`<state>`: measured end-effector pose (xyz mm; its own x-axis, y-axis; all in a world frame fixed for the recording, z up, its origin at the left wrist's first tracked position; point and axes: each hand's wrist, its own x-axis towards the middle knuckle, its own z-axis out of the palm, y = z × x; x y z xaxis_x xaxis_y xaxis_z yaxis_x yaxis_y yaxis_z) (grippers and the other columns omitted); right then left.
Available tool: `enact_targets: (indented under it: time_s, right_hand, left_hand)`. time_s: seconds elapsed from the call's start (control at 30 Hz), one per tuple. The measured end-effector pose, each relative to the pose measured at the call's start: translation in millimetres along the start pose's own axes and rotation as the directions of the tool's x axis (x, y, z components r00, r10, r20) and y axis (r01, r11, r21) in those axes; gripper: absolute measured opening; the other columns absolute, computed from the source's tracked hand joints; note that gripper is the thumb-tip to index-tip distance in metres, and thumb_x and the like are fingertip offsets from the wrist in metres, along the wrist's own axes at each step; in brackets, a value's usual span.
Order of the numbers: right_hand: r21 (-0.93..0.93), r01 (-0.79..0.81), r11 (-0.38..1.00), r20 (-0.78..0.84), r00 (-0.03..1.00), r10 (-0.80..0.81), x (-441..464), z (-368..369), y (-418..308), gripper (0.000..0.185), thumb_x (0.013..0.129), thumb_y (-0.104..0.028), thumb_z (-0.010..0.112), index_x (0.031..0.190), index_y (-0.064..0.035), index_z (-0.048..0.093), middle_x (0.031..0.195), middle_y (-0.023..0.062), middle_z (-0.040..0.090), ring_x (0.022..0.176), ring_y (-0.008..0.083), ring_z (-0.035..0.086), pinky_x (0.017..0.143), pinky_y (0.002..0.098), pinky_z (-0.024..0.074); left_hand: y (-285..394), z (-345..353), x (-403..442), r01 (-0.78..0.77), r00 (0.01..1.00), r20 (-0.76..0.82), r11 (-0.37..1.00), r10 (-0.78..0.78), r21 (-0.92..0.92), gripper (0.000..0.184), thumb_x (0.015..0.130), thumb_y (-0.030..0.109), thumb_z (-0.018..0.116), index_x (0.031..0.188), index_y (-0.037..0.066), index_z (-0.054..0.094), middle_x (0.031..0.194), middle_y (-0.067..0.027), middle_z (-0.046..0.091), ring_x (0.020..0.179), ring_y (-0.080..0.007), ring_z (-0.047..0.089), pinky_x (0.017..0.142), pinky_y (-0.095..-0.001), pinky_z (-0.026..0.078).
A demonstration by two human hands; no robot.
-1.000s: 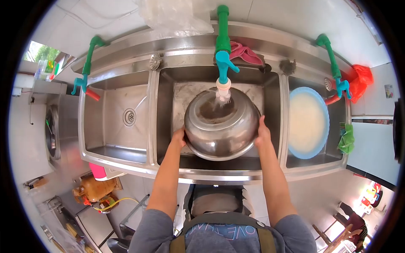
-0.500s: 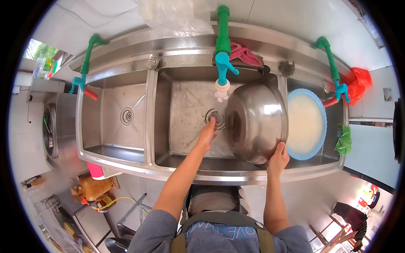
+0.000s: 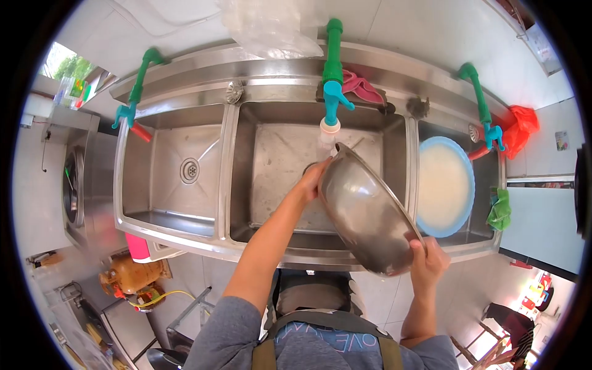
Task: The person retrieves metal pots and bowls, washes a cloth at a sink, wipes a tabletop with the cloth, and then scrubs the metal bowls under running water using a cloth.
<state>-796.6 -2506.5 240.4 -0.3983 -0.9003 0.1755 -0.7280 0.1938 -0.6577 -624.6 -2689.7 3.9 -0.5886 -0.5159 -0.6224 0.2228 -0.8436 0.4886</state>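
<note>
A large steel bowl (image 3: 367,213) is tilted on its side over the front right of the middle sink (image 3: 283,166), its outer wall toward me. My right hand (image 3: 430,258) grips the rim at its lower right end, thumb on the outside. At the upper left end of the bowl, my left hand (image 3: 313,180) touches the edge, its fingers partly hidden. Just above that end is the blue tap (image 3: 335,102) with a white nozzle; water seems to run from it. Most of the drain is hidden by my left hand and the bowl.
In the right sink stands a light blue basin (image 3: 445,187) of cloudy whitish liquid. A green cloth (image 3: 499,209) hangs at its right. The left sink (image 3: 185,145) has a drain. Behind the tap lies a pink cloth (image 3: 362,87); a red bag (image 3: 522,131) hangs far right.
The bowl went from upside down under the tap to tilted at the right, then toward me. My left hand let go, reached to the drain, and is now at the bowl's edge.
</note>
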Motion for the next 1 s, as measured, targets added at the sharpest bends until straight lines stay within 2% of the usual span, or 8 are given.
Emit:
enact_targets:
  time_s: [0.2, 0.43, 0.5, 0.6, 0.73, 0.8, 0.87, 1.0]
  right_hand:
    - [-0.17, 0.557, 0.813, 0.205, 0.827, -0.524, -2.6, -30.1, -11.3, 0.041, 0.057, -0.041, 0.069, 0.054, -0.0086, 0.045, 0.047, 0.0022, 0.035, 0.041, 0.0191, 0.038, 0.039, 0.0295, 0.0291]
    - [0.101, 0.839, 0.534, 0.447, 0.441, -0.778, 44.1, 15.7, 19.0, 0.039, 0.064, -0.037, 0.067, 0.059, -0.0106, 0.038, 0.052, 0.0007, 0.034, 0.046, 0.016, 0.041, 0.044, 0.0268, 0.0339]
    - [0.135, 0.838, 0.528, 0.526, 0.391, -0.755, 48.1, 28.9, 35.8, 0.03, 0.067, -0.03, 0.064, 0.063, -0.0101, 0.041, 0.055, 0.0015, 0.04, 0.05, 0.0174, 0.045, 0.048, 0.0277, 0.0375]
    - [0.169, 0.819, 0.548, 0.532, 0.393, -0.75, 49.5, 45.9, 63.1, 0.022, 0.066, -0.021, 0.063, 0.065, -0.0103, 0.044, 0.057, 0.0007, 0.041, 0.054, 0.0176, 0.047, 0.053, 0.0286, 0.039]
    - [-0.039, 0.667, 0.744, 0.45, 0.676, -0.583, 50.8, 58.4, 81.7, 0.022, 0.064, -0.007, 0.062, 0.085, -0.0074, 0.058, 0.11, 0.0088, 0.051, 0.109, 0.0282, 0.044, 0.081, 0.0364, 0.0414]
    - [0.204, -0.056, 0.977, 0.459, 0.887, -0.045, 36.8, 76.7, 110.5, 0.046, 0.072, -0.015, 0.062, 0.114, -0.0057, 0.047, 0.132, 0.014, 0.036, 0.123, 0.0324, 0.029, 0.092, 0.0442, 0.0355]
    - [0.592, -0.78, 0.203, 0.647, 0.61, 0.457, 31.3, 94.1, 127.9, 0.057, 0.076, -0.024, 0.062, 0.123, -0.0045, 0.038, 0.132, 0.0156, 0.035, 0.123, 0.0305, 0.03, 0.094, 0.0447, 0.0343]
    - [0.31, -0.934, 0.175, 0.837, 0.356, 0.415, 42.6, 120.5, 153.6, 0.055, 0.081, -0.027, 0.056, 0.124, -0.0007, 0.034, 0.121, 0.014, 0.046, 0.107, 0.026, 0.049, 0.084, 0.0385, 0.0444]
  left_hand:
    - [-0.4, 23.6, -52.6, 0.107, 0.994, -0.024, 0.994, -0.108, -0.011, 0.045, 0.085, 0.043, 0.047, 0.11, 0.006, 0.053, 0.106, -0.0089, 0.057, 0.092, -0.0195, 0.056, 0.076, -0.037, 0.047]
    - [5.7, -4.6, -105.5, 0.061, 0.996, -0.018, 0.795, -0.09, -0.604, 0.042, 0.085, 0.038, 0.048, 0.107, 0.003, 0.054, 0.101, -0.0101, 0.059, 0.088, -0.0201, 0.058, 0.074, -0.0366, 0.048]
    - [15.2, -14.0, -120.5, -0.048, 0.994, -0.11, 0.863, -0.008, -0.502, 0.041, 0.084, 0.037, 0.049, 0.106, 0.003, 0.055, 0.099, -0.0105, 0.059, 0.087, -0.0202, 0.058, 0.074, -0.0366, 0.048]
    - [9.8, -32.6, -139.4, -0.237, 0.933, -0.254, 0.967, 0.254, 0.095, 0.029, 0.082, 0.022, 0.048, 0.099, 0.0, 0.057, 0.089, -0.0122, 0.061, 0.08, -0.0203, 0.059, 0.07, -0.0349, 0.049]
    - [-3.8, -86.4, -116.4, -0.001, 0.949, -0.316, 0.999, -0.01, -0.038, 0.023, 0.078, 0.004, 0.05, 0.1, -0.004, 0.052, 0.083, -0.013, 0.059, 0.077, -0.0198, 0.059, 0.069, -0.0346, 0.05]
    - [-24.8, -84.3, -105.8, -0.218, 0.932, -0.328, 0.961, 0.153, -0.171, 0.044, 0.076, -0.001, 0.053, 0.117, 0.001, 0.037, 0.093, -0.0117, 0.056, 0.081, -0.0201, 0.058, 0.067, -0.0337, 0.051]
    - [-34.8, -82.0, -101.8, -0.364, 0.906, -0.274, 0.924, 0.321, -0.121, 0.053, 0.076, -0.003, 0.053, 0.123, 0.005, 0.029, 0.099, -0.0115, 0.055, 0.084, -0.0205, 0.058, 0.066, -0.0335, 0.051]
    - [-9.9, -53.6, -125.4, -0.272, 0.865, -0.411, 0.957, 0.288, 0.1, 0.05, 0.074, -0.004, 0.055, 0.12, 0.008, 0.038, 0.1, -0.0097, 0.055, 0.088, -0.0207, 0.057, 0.068, -0.0342, 0.05]
